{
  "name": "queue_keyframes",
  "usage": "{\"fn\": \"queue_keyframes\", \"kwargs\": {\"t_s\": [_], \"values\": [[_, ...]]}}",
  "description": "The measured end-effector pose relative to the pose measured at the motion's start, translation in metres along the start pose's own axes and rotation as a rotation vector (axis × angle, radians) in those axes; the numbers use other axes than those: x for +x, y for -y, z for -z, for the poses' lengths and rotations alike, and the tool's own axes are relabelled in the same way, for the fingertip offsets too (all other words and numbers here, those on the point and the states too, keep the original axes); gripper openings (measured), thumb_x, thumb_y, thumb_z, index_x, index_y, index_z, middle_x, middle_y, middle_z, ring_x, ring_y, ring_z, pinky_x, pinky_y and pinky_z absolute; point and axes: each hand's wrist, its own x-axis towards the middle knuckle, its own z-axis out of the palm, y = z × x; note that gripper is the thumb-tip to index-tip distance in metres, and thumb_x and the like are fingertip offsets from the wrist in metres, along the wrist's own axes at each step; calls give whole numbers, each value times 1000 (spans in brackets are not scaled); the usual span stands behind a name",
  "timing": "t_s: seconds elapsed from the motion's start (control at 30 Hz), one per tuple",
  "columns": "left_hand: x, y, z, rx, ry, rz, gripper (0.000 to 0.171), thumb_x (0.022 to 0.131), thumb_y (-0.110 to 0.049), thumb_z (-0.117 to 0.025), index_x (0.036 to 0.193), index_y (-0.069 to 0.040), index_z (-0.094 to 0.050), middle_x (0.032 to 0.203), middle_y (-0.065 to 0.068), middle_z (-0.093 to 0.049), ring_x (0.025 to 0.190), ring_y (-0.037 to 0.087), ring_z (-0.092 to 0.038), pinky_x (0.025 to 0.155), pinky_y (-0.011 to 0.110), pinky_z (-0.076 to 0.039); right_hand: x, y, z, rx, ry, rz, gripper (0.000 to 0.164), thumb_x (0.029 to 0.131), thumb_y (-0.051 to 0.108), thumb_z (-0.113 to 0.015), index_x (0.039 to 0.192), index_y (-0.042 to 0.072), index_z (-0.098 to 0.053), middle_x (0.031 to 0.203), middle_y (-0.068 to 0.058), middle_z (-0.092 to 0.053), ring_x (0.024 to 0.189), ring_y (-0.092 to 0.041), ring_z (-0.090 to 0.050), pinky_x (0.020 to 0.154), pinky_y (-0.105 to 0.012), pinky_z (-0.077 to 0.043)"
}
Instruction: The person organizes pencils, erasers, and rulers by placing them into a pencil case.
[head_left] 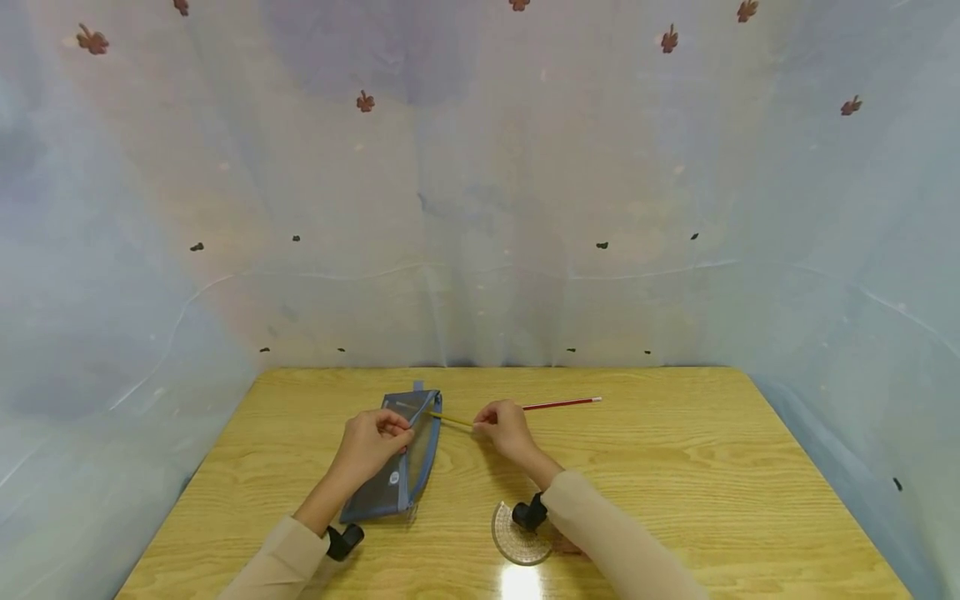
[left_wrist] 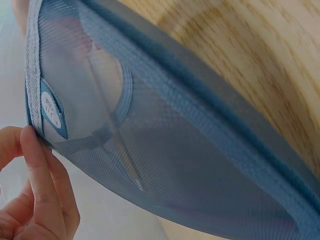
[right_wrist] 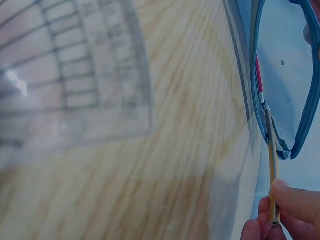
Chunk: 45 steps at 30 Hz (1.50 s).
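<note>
A blue-grey mesh zip pouch (head_left: 371,498) lies on the table, its mouth gaping toward the right. My left hand (head_left: 369,443) pinches the upper edge of that mouth; in the left wrist view, the fingertips (left_wrist: 32,142) grip the trim beside a round white label (left_wrist: 50,109). My right hand (head_left: 510,432) holds a yellow pencil (head_left: 452,419) near one end. The pencil's other end is inside the pouch, showing faintly through the mesh. In the right wrist view, a thin red piece (right_wrist: 259,75) shows by the pouch opening; whether it is inside cannot be told.
A red pencil (head_left: 566,404) with a white end lies behind my right hand. Nearer me is a clear protractor (head_left: 516,546), partly under the right wrist camera. Beside it, a pinkish item (head_left: 564,546) is mostly hidden by the sleeve. A patterned curtain (head_left: 495,317) surrounds the table.
</note>
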Motion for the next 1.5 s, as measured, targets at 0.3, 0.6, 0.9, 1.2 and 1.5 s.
{"fn": "queue_keyframes", "kwargs": {"t_s": [0.3,0.6,0.9,1.2,1.5], "values": [[-1,3,0,4,-5,10,5,85,1,-76,86,-2,-71,73,2,-66,61,16,-67,55,26,-57,2,5,-10,27,-1,-28,5,87,-2,-75,81,-3,-74,76,-9,-69,68,-17,-63,58,-24,-52],[0,0,-1,-6,0,9,5,85,1,-76,86,-2,-72,74,3,-66,63,16,-68,57,27,-59,2,10,-14,57,-20,-46,6,86,-4,-74,80,-5,-73,74,-9,-68,67,-17,-62,58,-24,-53],[-1,1,-1,-4,-1,10,4,86,1,-76,86,-1,-72,73,3,-66,62,16,-67,56,27,-58,0,13,-19,80,-29,-78,7,86,-4,-74,79,-4,-74,73,-8,-68,65,-14,-61,57,-24,-53],[2,1,-1,-5,2,0,4,85,2,-75,86,-1,-72,73,3,-66,62,17,-67,56,28,-59,-2,20,-24,92,-53,-75,8,84,-7,-75,77,-5,-73,69,-7,-67,60,-10,-59,52,-21,-52],[2,0,0,11,-3,10,4,85,0,-75,86,-1,-72,73,2,-66,62,16,-67,56,26,-58,-6,29,-23,104,-8,-66,7,84,-7,-74,77,-5,-75,70,-8,-69,56,-10,-60,51,-20,-51]]}}
